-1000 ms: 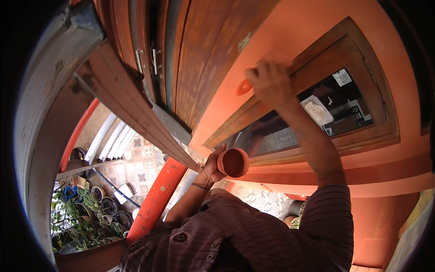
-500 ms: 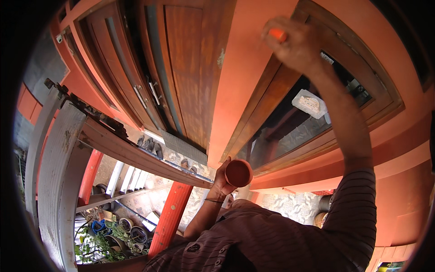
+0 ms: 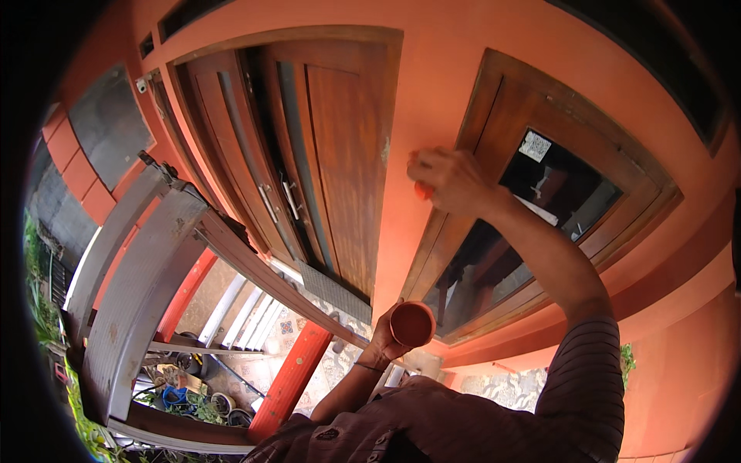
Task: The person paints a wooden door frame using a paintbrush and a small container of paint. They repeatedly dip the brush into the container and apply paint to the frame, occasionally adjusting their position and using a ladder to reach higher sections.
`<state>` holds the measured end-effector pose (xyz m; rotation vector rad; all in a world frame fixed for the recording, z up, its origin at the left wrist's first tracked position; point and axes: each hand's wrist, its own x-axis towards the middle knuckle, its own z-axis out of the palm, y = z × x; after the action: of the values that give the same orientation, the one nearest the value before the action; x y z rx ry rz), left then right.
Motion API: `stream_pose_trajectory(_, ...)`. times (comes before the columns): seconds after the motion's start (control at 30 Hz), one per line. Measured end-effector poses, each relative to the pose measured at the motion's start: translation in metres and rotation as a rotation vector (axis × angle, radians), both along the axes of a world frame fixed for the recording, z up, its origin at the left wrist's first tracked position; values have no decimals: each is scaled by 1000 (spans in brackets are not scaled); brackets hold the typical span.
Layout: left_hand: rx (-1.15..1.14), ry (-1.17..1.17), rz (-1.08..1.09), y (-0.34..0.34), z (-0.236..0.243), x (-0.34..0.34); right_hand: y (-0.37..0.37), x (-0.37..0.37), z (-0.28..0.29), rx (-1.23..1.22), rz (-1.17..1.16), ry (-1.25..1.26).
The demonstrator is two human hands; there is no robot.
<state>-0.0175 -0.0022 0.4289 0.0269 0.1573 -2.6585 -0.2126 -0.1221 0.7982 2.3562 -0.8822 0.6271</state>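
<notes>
My left hand [image 3: 384, 339] grips a small round red-brown cup [image 3: 411, 324] with reddish paint inside, near the lower middle of the view. My right arm is raised, and my right hand [image 3: 446, 176] is closed on a small orange-handled tool [image 3: 423, 190], held at the orange wall [image 3: 417, 92] between the wooden double door [image 3: 340, 170] and the wooden-framed window [image 3: 478, 116]. The working end of the tool is hidden by my fingers. The window glass has a square printed sticker [image 3: 535, 146] on it.
A metal ladder [image 3: 147, 301] stands close at my left, with a red post [image 3: 289, 378] beside it. Potted plants [image 3: 193, 405] and patterned floor tiles [image 3: 285, 324] lie below. A dark upper opening [image 3: 656, 46] is at the top right.
My right hand went up along the wall, then came lower. The view has tilted and shifted, showing more of the double door and upper wall. The cup stays in my left hand.
</notes>
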Motion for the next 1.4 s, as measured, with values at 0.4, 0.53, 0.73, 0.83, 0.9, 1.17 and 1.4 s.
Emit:
stream_pose_trajectory(0.4, -122, -19, 97, 24, 30, 24, 3, -7, 109, -452, -25, 86)
stream_pose_trajectory(0.53, -94, 39, 67, 31, 33, 30, 35, -4, -49, 191, 71, -383)
stream_pose_trajectory(0.73, 34, 125, -28, 40, 36, 34, 129, -40, -273, 694, -226, -1601)
stream_pose_trajectory(0.83, 31, 73, -78, 41, 41, 36, 190, -46, -360, 838, -500, -2438)
stream_pose_trajectory(0.9, 74, -31, -99, 42, 43, 35, 237, -47, -397, 760, -498, -2693)
stream_pose_trajectory(1.17, 119, 95, -139, 29, 63, -2, 304, -61, -448, 657, -420, -2801)
stream_pose_trajectory(1.4, 83, -23, -108, 15, 64, -20, 275, -88, -391, 545, -429, -2713)
